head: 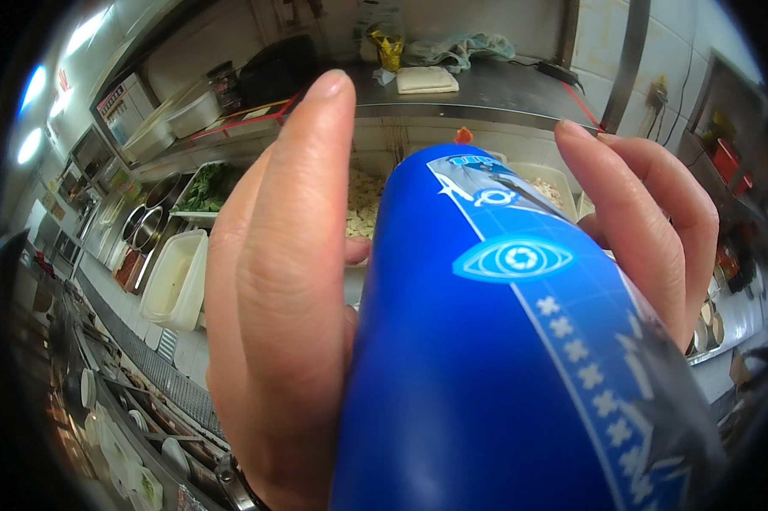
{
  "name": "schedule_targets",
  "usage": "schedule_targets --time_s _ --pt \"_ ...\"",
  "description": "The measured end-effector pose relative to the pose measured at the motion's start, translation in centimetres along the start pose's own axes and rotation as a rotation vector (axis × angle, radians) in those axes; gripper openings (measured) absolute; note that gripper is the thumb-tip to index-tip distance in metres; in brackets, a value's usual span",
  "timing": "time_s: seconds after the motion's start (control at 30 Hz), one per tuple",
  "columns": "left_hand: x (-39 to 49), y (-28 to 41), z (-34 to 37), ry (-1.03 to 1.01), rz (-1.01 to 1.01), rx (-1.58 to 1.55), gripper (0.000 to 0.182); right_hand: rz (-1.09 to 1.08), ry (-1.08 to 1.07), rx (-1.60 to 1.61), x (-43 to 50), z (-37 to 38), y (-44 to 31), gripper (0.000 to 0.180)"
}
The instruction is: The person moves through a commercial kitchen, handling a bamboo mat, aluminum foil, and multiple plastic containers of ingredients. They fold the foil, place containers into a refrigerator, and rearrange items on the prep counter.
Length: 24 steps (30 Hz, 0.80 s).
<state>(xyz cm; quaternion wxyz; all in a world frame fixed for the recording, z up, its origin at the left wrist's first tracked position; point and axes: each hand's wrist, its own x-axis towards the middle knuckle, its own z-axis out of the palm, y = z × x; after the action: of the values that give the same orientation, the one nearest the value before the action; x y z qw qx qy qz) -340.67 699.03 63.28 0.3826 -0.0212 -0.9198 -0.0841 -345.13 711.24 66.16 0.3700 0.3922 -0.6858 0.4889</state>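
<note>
A blue printed cylindrical container (422, 358), perhaps a can or bottle, fills the middle of the view very near the camera, tilted with its narrower end away from me. My left hand (282, 287) is along its left side, one finger pointing up and other fingertips passing behind the container. A metal-banded watch (234, 482) is on that wrist. On the right side is my right hand (652, 236), its fingers bent and their upper tips apart from the container. The container hides its palm, so its hold cannot be told. Beyond the far end shows a small orange-red piece (464, 135).
Behind are a tub of leafy greens (208, 185), pale chopped food (361, 201) and a container of crumbly food (550, 185). A white plastic tub (176, 281) stands left. The metal shelf (505, 83) bears a folded cloth (427, 80) and a crumpled green cloth (467, 50).
</note>
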Motion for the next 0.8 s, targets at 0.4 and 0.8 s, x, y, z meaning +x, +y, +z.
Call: schedule_targets --time_s 0.4,0.8 --pt "-1.6 -2.2 -2.6 -0.003 -0.060 0.039 0.070 0.006 -0.048 0.086 0.6 3.6 -1.9 0.045" --pt "-8.1 -4.6 -1.7 -0.040 -0.410 -0.065 0.069 0.111 -0.506 0.097 -3.7 7.1 0.4 0.046"
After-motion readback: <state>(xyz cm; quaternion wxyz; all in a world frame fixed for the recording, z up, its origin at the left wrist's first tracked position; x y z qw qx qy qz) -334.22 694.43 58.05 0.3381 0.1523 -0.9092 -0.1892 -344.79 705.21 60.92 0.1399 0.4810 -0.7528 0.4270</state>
